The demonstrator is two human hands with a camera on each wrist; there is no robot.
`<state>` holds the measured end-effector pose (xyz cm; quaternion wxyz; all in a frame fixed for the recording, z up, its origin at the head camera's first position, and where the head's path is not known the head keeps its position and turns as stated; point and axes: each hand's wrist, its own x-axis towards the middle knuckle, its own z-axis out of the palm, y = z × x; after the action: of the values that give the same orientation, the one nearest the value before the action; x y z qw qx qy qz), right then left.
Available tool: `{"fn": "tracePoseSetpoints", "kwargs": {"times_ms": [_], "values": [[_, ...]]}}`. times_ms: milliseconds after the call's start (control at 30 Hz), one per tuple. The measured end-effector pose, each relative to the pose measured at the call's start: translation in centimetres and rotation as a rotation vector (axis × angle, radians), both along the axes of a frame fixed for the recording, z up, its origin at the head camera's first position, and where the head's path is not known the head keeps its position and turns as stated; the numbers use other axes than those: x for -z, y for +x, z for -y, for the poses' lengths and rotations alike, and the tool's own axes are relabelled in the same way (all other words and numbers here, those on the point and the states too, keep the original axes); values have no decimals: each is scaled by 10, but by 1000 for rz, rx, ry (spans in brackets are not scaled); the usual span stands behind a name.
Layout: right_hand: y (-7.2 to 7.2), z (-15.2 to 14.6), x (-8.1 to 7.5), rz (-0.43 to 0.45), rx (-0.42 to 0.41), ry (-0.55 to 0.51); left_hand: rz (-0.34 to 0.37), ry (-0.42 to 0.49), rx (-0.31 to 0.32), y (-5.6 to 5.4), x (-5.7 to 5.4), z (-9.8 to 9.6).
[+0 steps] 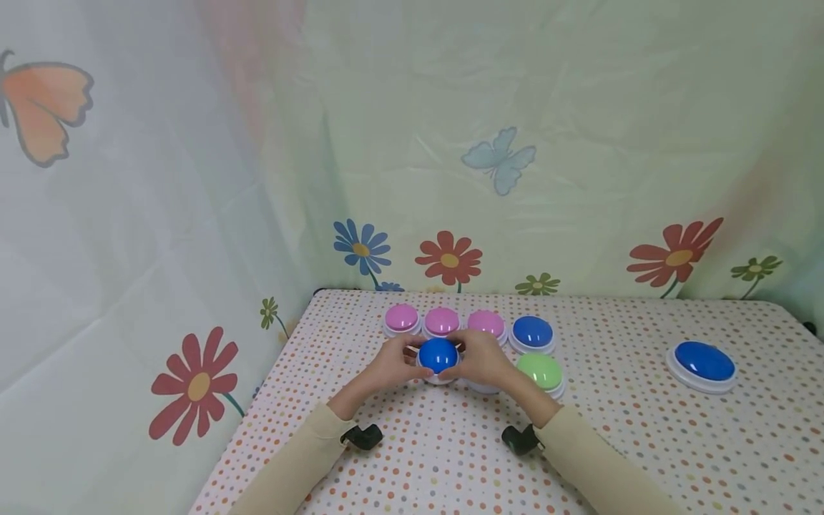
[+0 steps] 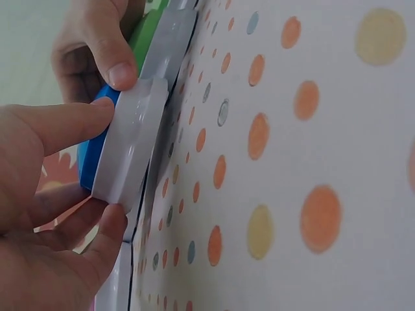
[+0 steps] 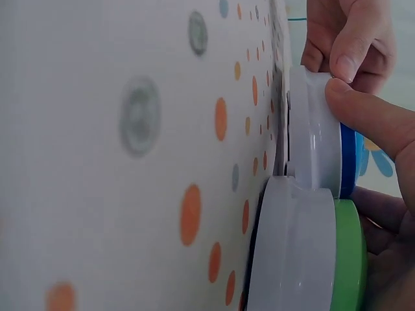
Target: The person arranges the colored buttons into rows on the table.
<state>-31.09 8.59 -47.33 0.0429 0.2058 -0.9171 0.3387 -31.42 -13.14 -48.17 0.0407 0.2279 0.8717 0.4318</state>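
Observation:
A blue dome push button (image 1: 438,355) on a round white base is between my two hands, in front of a row of buttons. My left hand (image 1: 393,363) grips it from the left, with thumb and fingertips against its side. From the right, my right hand (image 1: 484,357) holds it, its thumb on the white base (image 3: 314,129) in the right wrist view. A green button (image 3: 349,256) sits right beside the blue one there, partly under my right hand. Whether the held button's underside touches the table cannot be told.
Behind the hands stand three pink buttons (image 1: 442,321) and a blue button (image 1: 533,331). Another green button (image 1: 539,370) lies right of my right hand. Farther right is a larger-looking blue button (image 1: 704,361). A flowered curtain (image 1: 566,186) borders the dotted table (image 1: 618,429).

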Motion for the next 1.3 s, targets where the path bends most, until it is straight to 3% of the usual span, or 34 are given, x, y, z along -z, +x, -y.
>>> {"fn": "tracePoseSetpoints", "kwargs": {"times_ms": [467, 1033, 1300], "values": [[-1, 2, 2, 16, 18, 8, 12, 9, -6, 0, 6, 0], [-3, 5, 1, 56, 4, -20, 79, -5, -36, 1, 4, 4], [-4, 2, 2, 60, 25, 4, 89, 11, -1, -2, 5, 2]]}}
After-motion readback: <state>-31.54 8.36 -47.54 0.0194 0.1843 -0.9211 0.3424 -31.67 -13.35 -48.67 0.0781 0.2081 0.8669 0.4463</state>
